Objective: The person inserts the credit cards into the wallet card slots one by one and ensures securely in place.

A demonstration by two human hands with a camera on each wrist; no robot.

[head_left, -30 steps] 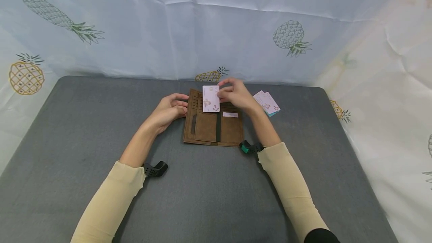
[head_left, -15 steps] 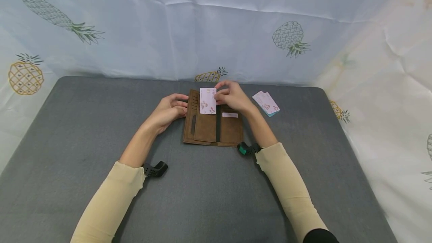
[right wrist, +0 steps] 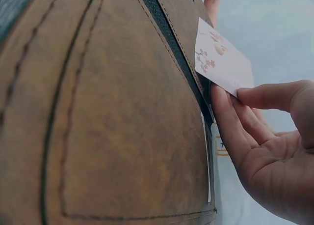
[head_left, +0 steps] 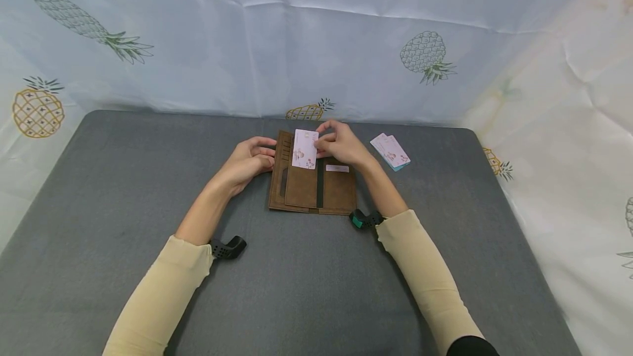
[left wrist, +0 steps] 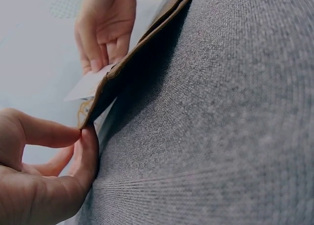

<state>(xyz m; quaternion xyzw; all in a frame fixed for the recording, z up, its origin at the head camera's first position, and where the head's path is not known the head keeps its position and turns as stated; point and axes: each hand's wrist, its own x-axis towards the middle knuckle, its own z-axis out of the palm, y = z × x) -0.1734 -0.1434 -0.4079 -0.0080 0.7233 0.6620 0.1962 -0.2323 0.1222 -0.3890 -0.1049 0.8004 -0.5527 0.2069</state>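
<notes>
A brown wallet (head_left: 301,188) lies unfolded on the grey table, its card slots toward the far side. My left hand (head_left: 245,161) pinches the wallet's left edge between thumb and fingers, plain in the left wrist view. In my right hand (head_left: 342,144) a pink card with a floral print (head_left: 305,150) is pinched by its right side, over the upper left part of the wallet. The card leans slightly, and its lower end overlaps the slots in the head view. The right wrist view shows the thumb on one face of the card (right wrist: 221,58) and fingers behind it.
A small fanned stack of pink cards (head_left: 392,151), with a teal one beneath, lies right of the wallet. A pale card strip (head_left: 337,168) shows in a slot on the wallet's right half. Behind the table (head_left: 296,290) hangs a pineapple-print cloth (head_left: 222,43).
My right hand has carried the pink card a little left and toward me, and the card now tilts slightly. The left hand and the wallet have stayed in place.
</notes>
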